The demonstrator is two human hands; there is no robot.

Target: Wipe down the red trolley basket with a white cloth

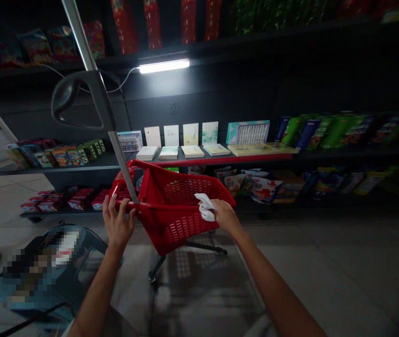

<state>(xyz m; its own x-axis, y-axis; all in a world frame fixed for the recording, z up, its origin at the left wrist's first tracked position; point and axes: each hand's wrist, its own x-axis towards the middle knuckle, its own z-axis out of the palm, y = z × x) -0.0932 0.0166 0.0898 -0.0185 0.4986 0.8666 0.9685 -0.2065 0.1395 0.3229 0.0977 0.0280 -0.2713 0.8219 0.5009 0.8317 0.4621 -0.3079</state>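
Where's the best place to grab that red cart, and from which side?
Probably by the handlebar, from the picture's left: it juts out at that end of the red cart, with room to wrap around. The left hand touches its near end.

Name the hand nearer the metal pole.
Left. The left hand is at the red cart, beside the lower end of the pole; the right hand holds a white cloth farther right, at the cart's side.

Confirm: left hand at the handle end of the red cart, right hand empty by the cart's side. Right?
Not quite: the right hand is not empty. The head view shows it holding a crumpled white cloth by the cart's side. The rest stands: left hand at the handle end of the red cart.
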